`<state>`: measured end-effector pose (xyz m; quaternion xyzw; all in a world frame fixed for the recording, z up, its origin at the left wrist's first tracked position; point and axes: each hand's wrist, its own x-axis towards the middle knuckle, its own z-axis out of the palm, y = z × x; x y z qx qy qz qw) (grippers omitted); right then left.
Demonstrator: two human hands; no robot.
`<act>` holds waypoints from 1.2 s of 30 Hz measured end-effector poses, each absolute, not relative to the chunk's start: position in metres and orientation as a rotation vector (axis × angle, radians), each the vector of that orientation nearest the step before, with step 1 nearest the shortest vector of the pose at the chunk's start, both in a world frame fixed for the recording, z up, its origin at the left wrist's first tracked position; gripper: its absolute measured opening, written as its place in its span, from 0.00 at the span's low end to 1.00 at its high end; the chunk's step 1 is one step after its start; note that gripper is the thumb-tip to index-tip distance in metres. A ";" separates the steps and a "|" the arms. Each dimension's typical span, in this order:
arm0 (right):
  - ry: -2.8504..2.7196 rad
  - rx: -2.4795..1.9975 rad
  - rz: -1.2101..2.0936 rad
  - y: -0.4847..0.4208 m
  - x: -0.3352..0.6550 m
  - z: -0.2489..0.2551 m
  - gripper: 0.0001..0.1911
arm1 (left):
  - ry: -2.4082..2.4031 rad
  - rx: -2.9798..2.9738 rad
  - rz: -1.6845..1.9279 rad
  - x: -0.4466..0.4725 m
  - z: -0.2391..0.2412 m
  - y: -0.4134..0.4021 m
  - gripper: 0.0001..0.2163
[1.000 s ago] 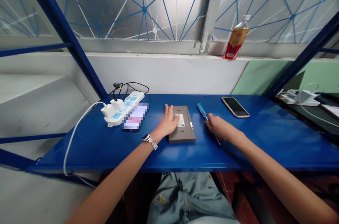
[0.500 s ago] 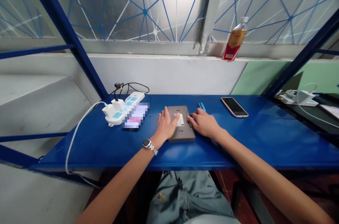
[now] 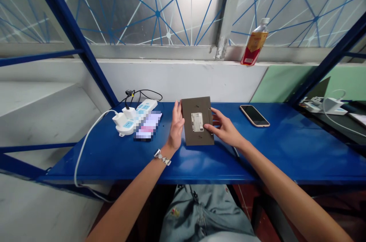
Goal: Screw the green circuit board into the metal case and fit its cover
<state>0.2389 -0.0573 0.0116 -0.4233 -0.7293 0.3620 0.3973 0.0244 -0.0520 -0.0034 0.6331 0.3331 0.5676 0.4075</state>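
A flat grey-brown box-shaped device (image 3: 198, 135) with a white label on its face is lifted and tilted above the blue table. My right hand (image 3: 227, 127) grips its right edge, thumb on the labelled face and fingers behind. Along its left edge, my left hand (image 3: 175, 129) is held upright with the fingers stretched out; I cannot tell how firmly it touches. A thin dark pen-like stick (image 3: 236, 152) lies on the table, partly hidden by my right wrist.
On the blue table (image 3: 114, 162), a white power strip (image 3: 126, 124) with plugs and cables stands at the left, beside a phone with a blurred screen (image 3: 148, 125). Another phone (image 3: 254, 115) lies at the right. A bottle (image 3: 255, 44) stands on the window ledge.
The device has come up off the table and tilted, its labelled face now turned towards me. My right hand has closed around its right edge, and my left hand has shifted from its face to its left edge.
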 end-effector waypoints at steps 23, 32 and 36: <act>-1.687 -1.230 0.604 -0.059 0.254 0.004 0.21 | 0.805 1.118 1.005 0.004 0.000 -0.044 0.25; -1.663 -1.256 1.425 -0.080 0.259 0.003 0.24 | 0.812 1.183 0.974 0.009 -0.005 -0.046 0.27; -1.533 -1.358 1.224 -0.084 0.270 0.011 0.23 | 0.841 1.161 1.003 0.006 -0.003 -0.044 0.26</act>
